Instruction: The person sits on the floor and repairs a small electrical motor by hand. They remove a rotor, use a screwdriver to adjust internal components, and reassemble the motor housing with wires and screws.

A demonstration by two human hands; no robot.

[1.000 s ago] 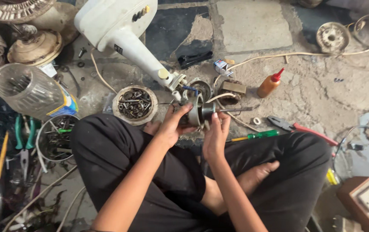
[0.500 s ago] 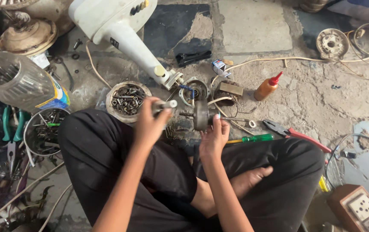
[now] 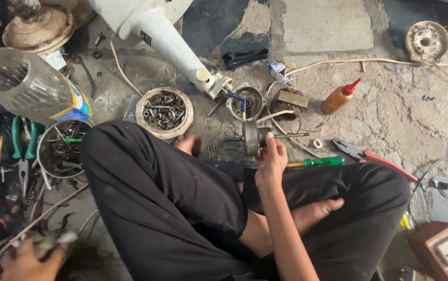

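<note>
Your right hand (image 3: pixel 271 161) grips the motor rotor (image 3: pixel 252 137) above your knee; your left hand (image 3: pixel 26 260), near left, is blurred, so its grip can't be told.

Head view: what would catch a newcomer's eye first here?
The right hand holds a small motor rotor on its shaft above the crossed legs. Behind it lie a white fan stand, a bowl of screws and an orange glue bottle; the left hand reaches into clutter at the lower left.

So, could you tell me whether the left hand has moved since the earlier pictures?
Yes. The left hand has left the motor rotor and dropped to the lower left, far below the screw bowl.
</note>
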